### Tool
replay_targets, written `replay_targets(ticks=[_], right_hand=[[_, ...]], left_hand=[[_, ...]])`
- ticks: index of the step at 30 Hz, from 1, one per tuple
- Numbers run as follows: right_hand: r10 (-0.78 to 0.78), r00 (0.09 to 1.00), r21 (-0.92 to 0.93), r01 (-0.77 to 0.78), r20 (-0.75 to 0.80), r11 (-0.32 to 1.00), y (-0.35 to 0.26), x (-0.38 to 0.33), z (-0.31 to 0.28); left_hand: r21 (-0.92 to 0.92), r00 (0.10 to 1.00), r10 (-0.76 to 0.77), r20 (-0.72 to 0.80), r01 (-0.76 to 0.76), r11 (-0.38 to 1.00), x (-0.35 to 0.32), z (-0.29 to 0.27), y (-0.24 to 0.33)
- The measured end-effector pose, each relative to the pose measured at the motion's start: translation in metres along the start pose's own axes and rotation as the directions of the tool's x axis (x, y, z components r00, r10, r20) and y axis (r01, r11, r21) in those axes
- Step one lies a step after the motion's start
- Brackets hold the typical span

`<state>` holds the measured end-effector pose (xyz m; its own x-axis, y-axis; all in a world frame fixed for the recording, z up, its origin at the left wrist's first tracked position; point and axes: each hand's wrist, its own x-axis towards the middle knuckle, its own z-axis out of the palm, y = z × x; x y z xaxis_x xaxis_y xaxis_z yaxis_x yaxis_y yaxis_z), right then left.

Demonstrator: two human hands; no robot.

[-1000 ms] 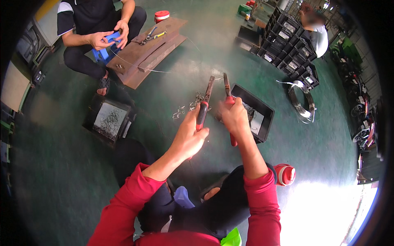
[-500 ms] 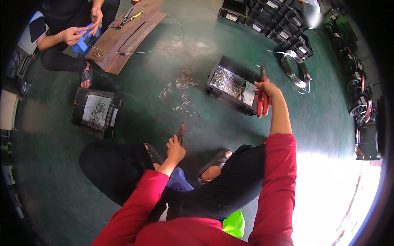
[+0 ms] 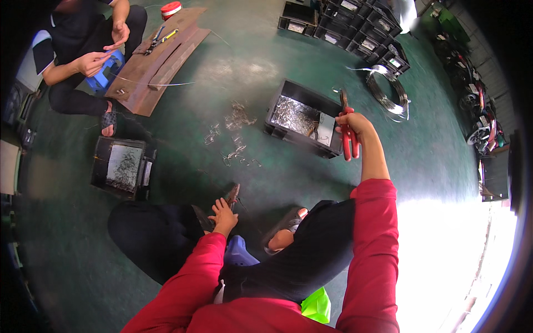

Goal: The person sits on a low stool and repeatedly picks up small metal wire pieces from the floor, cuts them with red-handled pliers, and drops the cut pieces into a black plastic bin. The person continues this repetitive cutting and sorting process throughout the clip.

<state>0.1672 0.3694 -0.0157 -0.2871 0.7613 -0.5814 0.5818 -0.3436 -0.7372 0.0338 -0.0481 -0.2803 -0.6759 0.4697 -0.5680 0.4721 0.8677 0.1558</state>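
Note:
In my right hand, closed round their red handles, is a pair of pliers with jaws pointing away from me. They are over the right end of a black crate that holds many small bent wire pieces and a white paper. My left hand is low near my left foot, its fingers partly spread. A second pair of pliers sits between its thumb and fingers, and the grip is partly hidden. Beyond it, loose wire hooks lie in small heaps on the green floor.
Another black crate with wire pieces stands at the left. A person sits at the far left, holding a thin wire beside a rusty metal plate with tools on it. A wire coil and stacked black crates are at the far right.
The view has shifted slightly, so the floor things sit further left. My left hand has drawn nearer to me, with its fingers spreading. My right hand still holds its pliers by the crate.

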Motion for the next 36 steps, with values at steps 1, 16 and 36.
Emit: replay_targets(ticks=[1,16,36], right_hand=[[-0.025,0.999,-0.079,0.028,0.042,0.996,-0.002,-0.003,0.0],[-0.331,0.869,-0.449,0.478,0.369,0.755,0.003,-0.094,0.072],[-0.09,0.98,-0.692,0.188,0.175,0.697,0.041,-0.115,-0.034]], left_hand=[[-0.106,1.0,-0.009,-0.025,0.007,0.994,0.002,-0.012,0.014],[-0.919,0.813,0.526,-0.25,-0.37,0.136,-0.024,-0.271,0.182],[-0.557,0.685,0.53,-0.5,-0.723,0.409,0.129,-0.275,0.303]])
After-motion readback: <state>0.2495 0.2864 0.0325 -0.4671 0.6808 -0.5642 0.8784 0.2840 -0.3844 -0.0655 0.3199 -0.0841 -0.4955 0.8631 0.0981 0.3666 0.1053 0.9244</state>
